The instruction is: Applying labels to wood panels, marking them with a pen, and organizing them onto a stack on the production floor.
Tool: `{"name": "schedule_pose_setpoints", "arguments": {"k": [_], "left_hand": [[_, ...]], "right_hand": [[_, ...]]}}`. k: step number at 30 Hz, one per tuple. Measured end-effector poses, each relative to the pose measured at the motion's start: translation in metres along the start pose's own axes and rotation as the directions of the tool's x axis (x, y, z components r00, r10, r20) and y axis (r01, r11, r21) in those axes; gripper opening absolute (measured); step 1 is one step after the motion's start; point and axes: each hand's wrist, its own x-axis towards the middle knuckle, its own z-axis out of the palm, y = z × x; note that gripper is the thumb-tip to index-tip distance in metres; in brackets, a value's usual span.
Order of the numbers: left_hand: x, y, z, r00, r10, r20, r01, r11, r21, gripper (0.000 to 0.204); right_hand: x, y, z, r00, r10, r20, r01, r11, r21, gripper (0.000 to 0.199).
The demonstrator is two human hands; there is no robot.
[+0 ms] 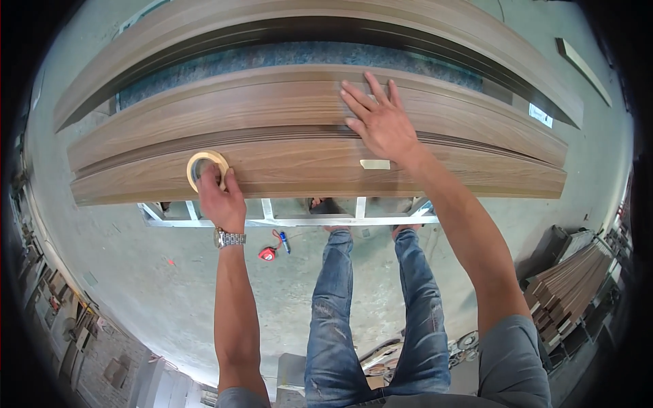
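Note:
My left hand grips a roll of masking tape, pale yellow, over the near wood-grain board. Its fingers reach into the ring and the thumb lies along the outside. Farther right, my right hand lies with spread fingers on the second wood-grain board, just past the grooved joint between the two. A short strip of tape is stuck to the near board, just below my right hand. Both boards are long, brown and side by side.
A third long brown profile lies beyond, across a gap showing a dark bluish surface. A pale metal frame supports the boards. On the floor are a red tape measure and a blue marker. Stacked brown planks stand at right.

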Motion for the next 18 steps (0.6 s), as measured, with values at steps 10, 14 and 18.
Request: {"name": "schedule_pose_setpoints", "arguments": {"k": [10, 14, 18], "left_hand": [[-0.154, -0.067, -0.040, 0.876, -0.482, -0.004, 0.475, 0.865, -0.160, 0.025], [-0.278, -0.163, 0.041, 0.682, -0.631, 0.371, 0.648, 0.756, 0.094, 0.027], [-0.361, -0.222, 0.135, 0.437, -0.715, 0.546, 0.666, 0.665, 0.337, 0.039]], "right_hand": [[0.006, 0.011, 0.005, 0.989, -0.065, 0.136, 0.092, 0.974, -0.208, 0.050], [0.001, 0.000, 0.003, 0.979, -0.150, 0.137, 0.165, 0.980, -0.106, 0.055], [-0.038, 0.040, -0.001, 0.985, -0.041, 0.166, 0.054, 0.996, -0.074, 0.055]]}}
